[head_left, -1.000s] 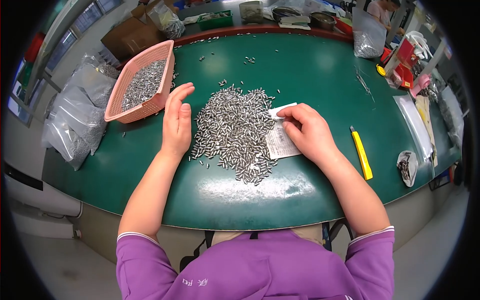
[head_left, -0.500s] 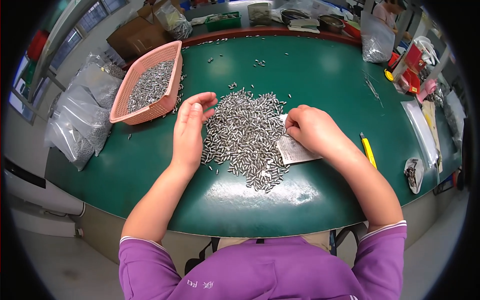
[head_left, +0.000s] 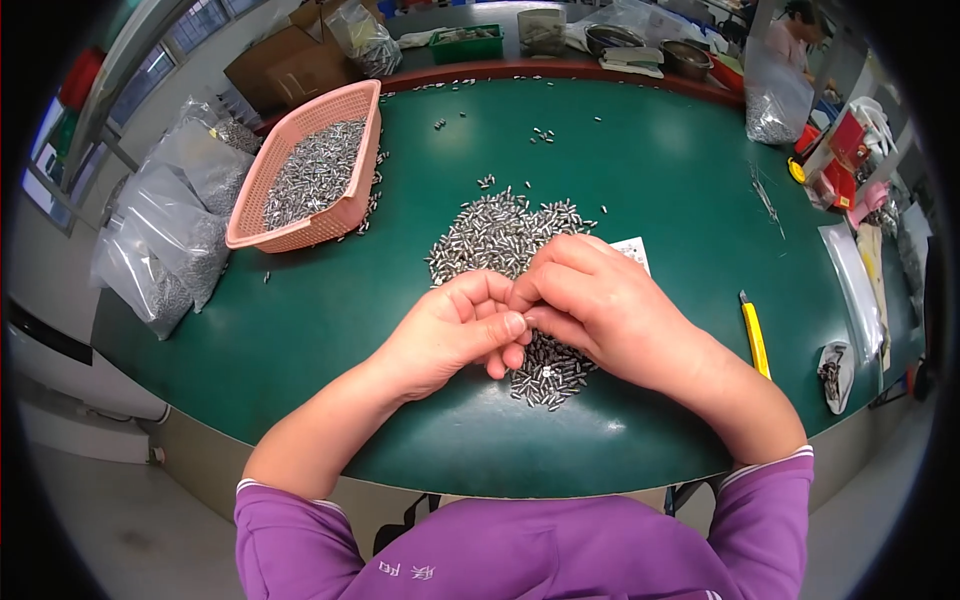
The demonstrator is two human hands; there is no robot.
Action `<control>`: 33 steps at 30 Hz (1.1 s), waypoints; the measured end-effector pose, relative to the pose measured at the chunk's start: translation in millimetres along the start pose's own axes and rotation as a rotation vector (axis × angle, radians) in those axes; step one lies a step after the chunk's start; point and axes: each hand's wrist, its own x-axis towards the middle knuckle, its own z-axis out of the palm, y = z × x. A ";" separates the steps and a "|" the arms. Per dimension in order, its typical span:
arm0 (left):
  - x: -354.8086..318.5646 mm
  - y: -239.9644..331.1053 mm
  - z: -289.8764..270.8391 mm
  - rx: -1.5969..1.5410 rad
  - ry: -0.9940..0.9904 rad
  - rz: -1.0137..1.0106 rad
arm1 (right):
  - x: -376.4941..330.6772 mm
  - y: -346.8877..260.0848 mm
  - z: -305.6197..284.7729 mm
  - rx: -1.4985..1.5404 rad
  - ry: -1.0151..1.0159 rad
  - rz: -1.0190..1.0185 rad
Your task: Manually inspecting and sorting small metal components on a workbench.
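Clock directions are taken from the joined hands, with twelve pointing away from the wearer. Nearest, at six o'clock, is a purple shirt [head_left: 550, 545] with white-edged sleeves, just off the rim of the green table [head_left: 440, 450]. The left hand [head_left: 455, 335] has its thumb against the index finger, the remaining fingers loosely curled. The right hand [head_left: 605, 305] bends its thumb and fingers in to meet that pinch; the fingertips of both nearly close together, and whether a piece sits between them cannot be told. Directly beneath the hands lies a pile of short metal pins [head_left: 490, 235], its broad part showing at twelve o'clock and a smaller part at five. A printed paper slip [head_left: 635, 250] juts out at two o'clock. A yellow utility knife [head_left: 755, 340] lies at three, with a white pouch of dark bits [head_left: 836, 376] farther out. The pink perforated basket [head_left: 300, 238], holding more pins, stands at ten o'clock; filled clear plastic bags [head_left: 165, 245] slump beyond it toward nine. Thin wires [head_left: 764, 195] lie at two. Farthest off are a cardboard box [head_left: 285, 65] near eleven, a green tray [head_left: 467, 45] near twelve and metal bowls [head_left: 687, 60] at one.
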 end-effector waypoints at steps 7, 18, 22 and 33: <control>2.7 -1.4 -3.1 -0.096 0.036 -0.109 | -0.4 9.7 2.0 0.038 0.045 0.015; 7.8 -7.9 -8.6 -0.309 0.030 -0.074 | -16.5 38.4 9.7 -0.124 -0.103 0.290; 7.7 -7.9 -8.1 -0.300 0.055 -0.078 | -14.1 33.3 8.6 -0.092 -0.111 0.336; 6.0 -6.9 -7.7 -0.282 0.068 -0.082 | -13.6 33.2 10.4 -0.082 -0.053 0.276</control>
